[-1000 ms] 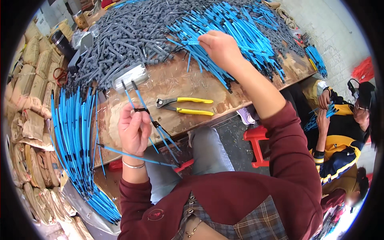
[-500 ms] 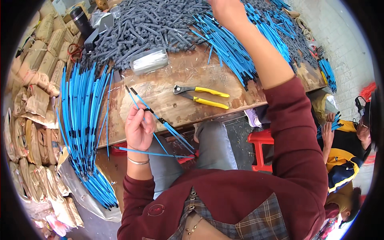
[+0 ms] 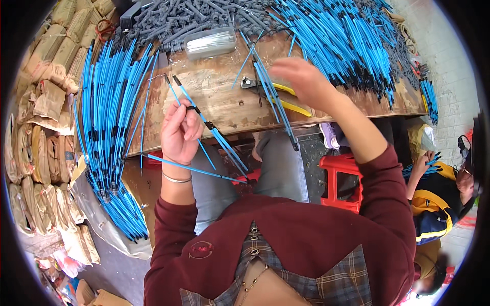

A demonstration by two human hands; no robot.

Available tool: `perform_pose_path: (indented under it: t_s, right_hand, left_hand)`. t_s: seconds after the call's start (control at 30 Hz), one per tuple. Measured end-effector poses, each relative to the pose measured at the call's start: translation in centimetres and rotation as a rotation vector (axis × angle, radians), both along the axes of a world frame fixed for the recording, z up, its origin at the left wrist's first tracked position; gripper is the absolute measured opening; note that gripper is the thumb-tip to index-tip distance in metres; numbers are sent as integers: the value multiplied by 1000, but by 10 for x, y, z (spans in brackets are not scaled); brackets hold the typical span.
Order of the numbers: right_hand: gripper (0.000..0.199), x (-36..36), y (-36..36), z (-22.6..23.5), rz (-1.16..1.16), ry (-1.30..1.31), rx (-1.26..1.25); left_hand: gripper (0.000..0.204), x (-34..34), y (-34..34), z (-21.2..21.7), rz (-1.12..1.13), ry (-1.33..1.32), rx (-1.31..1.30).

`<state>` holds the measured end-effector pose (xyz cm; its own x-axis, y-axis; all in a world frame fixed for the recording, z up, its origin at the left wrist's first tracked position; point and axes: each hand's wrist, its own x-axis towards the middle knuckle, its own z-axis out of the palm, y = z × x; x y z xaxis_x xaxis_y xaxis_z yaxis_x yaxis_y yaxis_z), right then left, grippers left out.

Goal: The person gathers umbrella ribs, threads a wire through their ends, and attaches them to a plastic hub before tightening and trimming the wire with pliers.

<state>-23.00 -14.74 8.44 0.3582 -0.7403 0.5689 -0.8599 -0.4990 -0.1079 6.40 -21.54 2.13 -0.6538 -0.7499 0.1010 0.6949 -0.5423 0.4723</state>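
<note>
My left hand [image 3: 178, 130] is closed, thumb against fingers, around a few thin blue rods with black fittings [image 3: 222, 142]. These rods hang down past the table edge over my lap, one crossing toward my wrist. My right hand [image 3: 301, 81] hovers over cutting pliers with yellow handles [image 3: 293, 108], partly covering them. Its fingers look stretched out, somewhat blurred, with nothing visible in them. Just left of those fingers, a small group of blue rods [image 3: 270, 89] lies across the pliers, its lower ends jutting over the table edge.
A large bundle of blue rods [image 3: 109, 112] lies at the left, and another pile [image 3: 342, 46] at the far right. Grey plastic pieces [image 3: 199, 18] heap at the back, behind a clear box of thin pale strips [image 3: 210, 43]. A red stool [image 3: 342, 178] stands right, near a person.
My right hand has come back from the far pile toward the pliers. A small group of blue rods now lies there. My left hand keeps its rods; the view has shifted.
</note>
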Motion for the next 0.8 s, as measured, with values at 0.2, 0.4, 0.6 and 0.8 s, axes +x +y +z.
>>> perform_pose_path:
  t_s: [0.2, 0.4, 0.6, 0.8]
  right_hand:
    - [24, 25, -28, -1, -564, -229, 329]
    - [41, 55, -67, -5, -786, 29, 464]
    - [38, 33, -92, -2, -760, 0, 756]
    - [32, -1, -78, 28, -783, -321, 716]
  left_hand:
    - [15, -9, 4, 1, 28, -65, -59]
    - [14, -13, 11, 2, 123, -141, -44]
    - [13, -13, 5, 2, 72, -112, -15]
    - [13, -8, 5, 0, 32, -75, -28]
